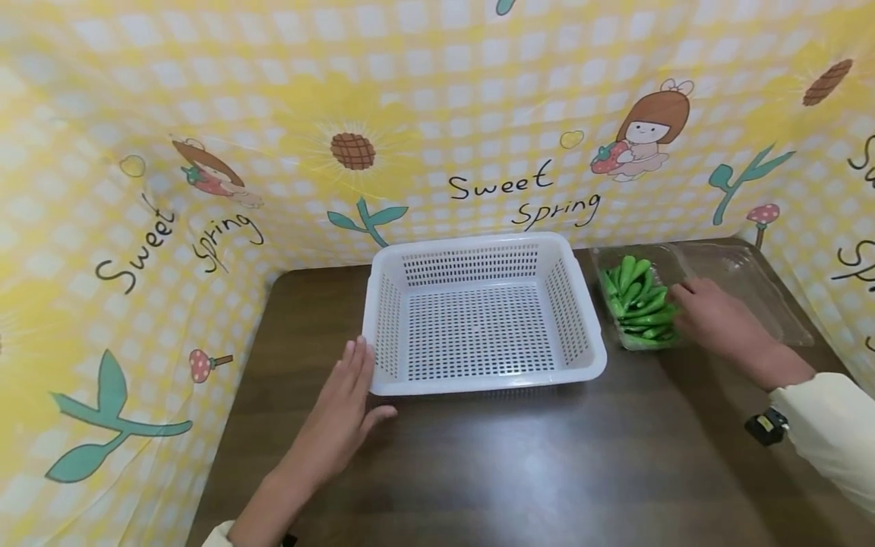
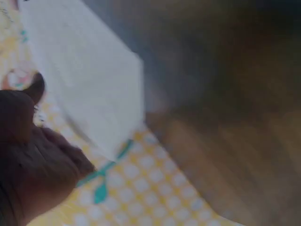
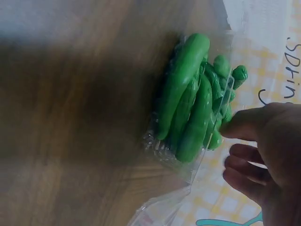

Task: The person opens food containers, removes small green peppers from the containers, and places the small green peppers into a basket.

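A white perforated plastic basket (image 1: 478,385) stands on the brown table. Straight fingers of my left hand (image 1: 345,414) lie along its left rim, the thumb held apart; the left wrist view is blurred, with that hand (image 2: 37,160) beside the white basket wall (image 2: 94,75). To the right of the basket, glossy green peppers (image 1: 636,296) fill a clear plastic box (image 1: 673,262). My right hand (image 1: 714,319) reaches over the box's right side. In the right wrist view its fingers are bent, with a fingertip right at the peppers (image 3: 193,117) and a gap between the thumb and other fingers.
The box's clear lid (image 1: 745,281) lies folded out to the right on the table (image 1: 492,471). A yellow-and-white checked cloth (image 1: 424,129) with flowers and lettering hangs behind the table and along both sides. A small black device (image 1: 767,425) sits at my right wrist.
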A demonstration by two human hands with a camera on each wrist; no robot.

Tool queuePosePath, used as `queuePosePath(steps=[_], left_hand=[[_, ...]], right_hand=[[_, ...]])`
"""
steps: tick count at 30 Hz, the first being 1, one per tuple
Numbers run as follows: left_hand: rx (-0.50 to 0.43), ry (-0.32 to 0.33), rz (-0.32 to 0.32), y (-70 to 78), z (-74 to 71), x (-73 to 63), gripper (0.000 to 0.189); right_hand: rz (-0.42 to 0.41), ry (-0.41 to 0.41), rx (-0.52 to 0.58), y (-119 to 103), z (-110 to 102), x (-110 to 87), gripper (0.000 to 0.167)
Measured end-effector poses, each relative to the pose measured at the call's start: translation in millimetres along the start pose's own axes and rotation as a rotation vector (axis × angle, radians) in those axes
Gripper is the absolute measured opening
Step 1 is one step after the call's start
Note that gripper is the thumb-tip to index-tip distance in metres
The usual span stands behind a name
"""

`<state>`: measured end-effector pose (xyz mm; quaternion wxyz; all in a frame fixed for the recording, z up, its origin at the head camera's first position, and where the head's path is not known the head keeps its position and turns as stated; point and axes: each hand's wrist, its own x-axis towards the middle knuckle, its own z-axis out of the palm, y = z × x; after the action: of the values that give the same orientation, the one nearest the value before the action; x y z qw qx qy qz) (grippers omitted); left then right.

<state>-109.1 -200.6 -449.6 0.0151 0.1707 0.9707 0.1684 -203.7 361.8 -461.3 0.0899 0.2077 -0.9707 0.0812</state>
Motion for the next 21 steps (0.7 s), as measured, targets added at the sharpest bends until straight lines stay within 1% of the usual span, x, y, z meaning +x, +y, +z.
queuePosePath(steps=[1, 3, 4, 5, 7, 8, 10, 11, 13, 16, 19, 21], left_hand=[[-0.027, 0.006, 0.012, -3.4, 1.6, -1.6, 0.092], [-0.047, 0.058, 0.065, -8.4, 4.4, -2.0, 0.089], [-0.044, 0.091, 0.1, -10.3, 5.6, -1.3, 0.087], [-0.027, 0.129, 0.15, -12.2, 6.8, -0.1, 0.085], [0.057, 0.221, 0.279, -15.1, 9.7, 4.1, 0.076], [0.088, 0.253, 0.335, -16.0, 11.0, 6.4, 0.071], [0.128, 0.289, 0.41, -17.4, 13.2, 9.2, 0.061], [0.139, 0.302, 0.433, -18.0, 14.1, 9.7, 0.059], [0.161, 0.316, 0.46, -19.2, 15.6, 9.1, 0.058], [0.161, 0.334, 0.497, -19.5, 18.3, 7.1, 0.059], [0.129, 0.382, 0.542, -17.7, 21.8, 7.9, 0.044], [0.099, 0.424, 0.564, -15.6, 24.0, 10.0, 0.04]], right_hand=[[-0.012, -0.016, -0.006, 1, 1, 0.9, 0.023], [-0.045, -0.044, -0.02, 3, 3, 2.8, 0.025], [-0.066, -0.043, -0.031, 4, 4, 3.3, 0.026], [-0.084, -0.047, -0.04, 5, 6, 4.1, 0.027], [-0.105, -0.056, -0.045, 4, 8, 5.0, 0.029], [-0.11, -0.062, -0.047, 4, 9, 5.0, 0.03], [-0.134, -0.058, -0.054, 5, 12, 5.7, 0.033], [-0.142, -0.059, -0.055, 5, 13, 6.4, 0.034], [-0.153, -0.063, -0.054, 6, 16, 7.8, 0.034], [-0.154, -0.075, -0.057, 9, 18, 8.5, 0.034], [-0.169, -0.072, -0.058, 13, 19, 7.7, 0.033], [-0.177, -0.071, -0.063, 15, 19, 6.5, 0.032]])
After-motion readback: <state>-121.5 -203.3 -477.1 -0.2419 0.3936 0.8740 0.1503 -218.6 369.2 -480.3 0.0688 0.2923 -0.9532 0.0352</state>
